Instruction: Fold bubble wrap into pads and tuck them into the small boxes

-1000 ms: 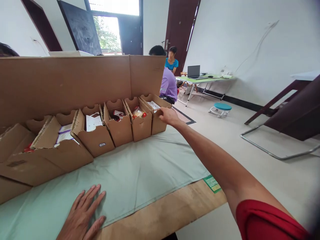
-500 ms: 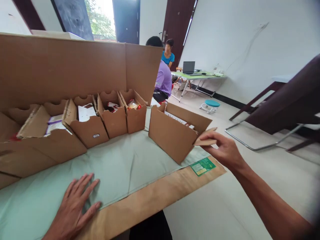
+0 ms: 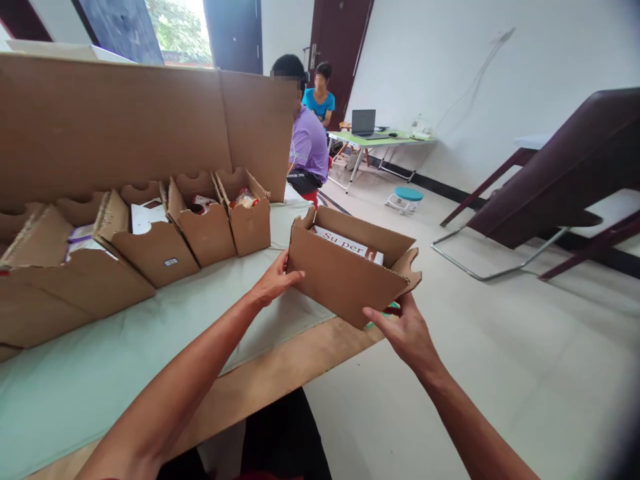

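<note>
An open-topped cardboard box [image 3: 335, 270] stands at the table's right end, its end flap [image 3: 413, 267] leaning outward with a notch cut in it. Inside lies a white packet [image 3: 345, 241] printed "Su-per". My left hand [image 3: 277, 279] grips the box's left end, thumb on the near side and fingers partly hidden behind the corner. At the opposite end, my right hand [image 3: 403, 327] holds the lower right corner, its thumb against the near side and its other fingers behind the flap end.
A row of cardboard bins [image 3: 200, 223] with packaged goods stands to the left before a tall cardboard panel [image 3: 125, 120]. A green cloth [image 3: 200, 320] covers the wooden table [image 3: 280, 357]. Two people sit beyond, near a laptop table [image 3: 385, 141]. A dark folding chair [image 3: 545, 173] stands right.
My left hand has left the cloth and taken hold of the box's left end. My right hand has shifted from the end flap down to the lower right corner.
</note>
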### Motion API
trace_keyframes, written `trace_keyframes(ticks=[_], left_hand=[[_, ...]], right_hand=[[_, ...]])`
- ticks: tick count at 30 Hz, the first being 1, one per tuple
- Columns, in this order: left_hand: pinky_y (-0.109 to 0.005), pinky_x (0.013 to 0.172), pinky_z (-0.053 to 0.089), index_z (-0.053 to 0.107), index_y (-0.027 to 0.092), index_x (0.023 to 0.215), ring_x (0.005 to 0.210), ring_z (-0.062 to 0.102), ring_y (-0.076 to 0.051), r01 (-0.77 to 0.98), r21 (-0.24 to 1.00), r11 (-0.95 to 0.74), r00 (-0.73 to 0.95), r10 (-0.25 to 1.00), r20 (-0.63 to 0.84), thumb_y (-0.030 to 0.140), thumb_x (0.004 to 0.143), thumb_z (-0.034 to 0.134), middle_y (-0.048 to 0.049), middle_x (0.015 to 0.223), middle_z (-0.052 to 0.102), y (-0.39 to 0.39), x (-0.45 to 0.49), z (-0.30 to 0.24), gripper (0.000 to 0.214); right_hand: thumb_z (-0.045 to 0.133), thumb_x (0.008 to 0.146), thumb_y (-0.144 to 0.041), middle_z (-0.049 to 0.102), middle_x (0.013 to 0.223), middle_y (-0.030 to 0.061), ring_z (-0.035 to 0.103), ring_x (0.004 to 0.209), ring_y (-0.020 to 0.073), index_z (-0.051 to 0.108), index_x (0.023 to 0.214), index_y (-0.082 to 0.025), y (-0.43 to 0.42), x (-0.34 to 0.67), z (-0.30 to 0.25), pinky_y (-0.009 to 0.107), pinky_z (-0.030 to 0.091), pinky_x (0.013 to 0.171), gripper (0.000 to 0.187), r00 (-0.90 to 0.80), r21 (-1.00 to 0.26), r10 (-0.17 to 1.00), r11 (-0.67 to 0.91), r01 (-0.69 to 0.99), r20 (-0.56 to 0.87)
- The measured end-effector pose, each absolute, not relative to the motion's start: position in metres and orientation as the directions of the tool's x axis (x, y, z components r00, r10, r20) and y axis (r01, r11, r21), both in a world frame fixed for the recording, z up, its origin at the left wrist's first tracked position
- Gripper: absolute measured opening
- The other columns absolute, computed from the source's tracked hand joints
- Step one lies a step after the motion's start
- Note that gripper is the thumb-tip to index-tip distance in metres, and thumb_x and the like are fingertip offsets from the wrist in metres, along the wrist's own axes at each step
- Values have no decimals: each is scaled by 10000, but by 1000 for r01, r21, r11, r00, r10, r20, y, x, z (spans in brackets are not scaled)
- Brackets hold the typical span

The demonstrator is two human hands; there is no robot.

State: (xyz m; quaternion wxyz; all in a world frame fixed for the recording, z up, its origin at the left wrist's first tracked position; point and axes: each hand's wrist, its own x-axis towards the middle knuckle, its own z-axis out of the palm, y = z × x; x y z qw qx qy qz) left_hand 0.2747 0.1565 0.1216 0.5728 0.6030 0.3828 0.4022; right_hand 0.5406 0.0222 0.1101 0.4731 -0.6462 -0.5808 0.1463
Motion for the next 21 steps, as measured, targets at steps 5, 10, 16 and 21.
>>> trace_keyframes(ticks=[5, 10, 16, 21], left_hand=[[-462, 1084, 511, 561, 234, 1419, 1344, 568, -317, -115, 985, -130, 192, 970, 150, 435, 785, 760, -126, 1487, 599, 119, 247, 104, 695], [-435, 1086, 540, 603, 284, 1330, 1388, 538, -281, -101, 964, -248, -151, 961, 231, 353, 836, 774, -79, 1482, 597, 74, 181, 93, 527], [-416, 1113, 540, 558, 344, 1395, 1401, 539, -256, 10, 959, -283, -330, 905, 270, 331, 880, 730, -37, 1553, 536, 56, 138, 89, 543], [-396, 1094, 538, 561, 299, 1410, 1377, 548, -261, -3, 964, -266, -322, 913, 251, 323, 847, 747, -70, 1496, 577, 75, 139, 92, 594]], right_hand=[[732, 883, -480, 696, 1259, 132, 672, 1146, 366, 584, 1342, -266, 40, 515, 106, 543, 604, 931, 528, 163, -664, 840, 276, 695, 518], [692, 935, -387, 606, 1464, 121, 578, 1352, 367, 469, 1530, -291, 88, 465, 101, 579, 517, 1112, 642, -127, -562, 773, 554, 614, 622], [695, 921, -315, 582, 1496, 130, 570, 1364, 345, 430, 1555, -271, 130, 413, 105, 536, 501, 1132, 688, -285, -567, 714, 689, 452, 640], [740, 820, -301, 710, 1272, 116, 666, 1148, 335, 592, 1362, -240, 168, 414, 115, 497, 568, 992, 565, -298, -695, 835, 550, 464, 463]])
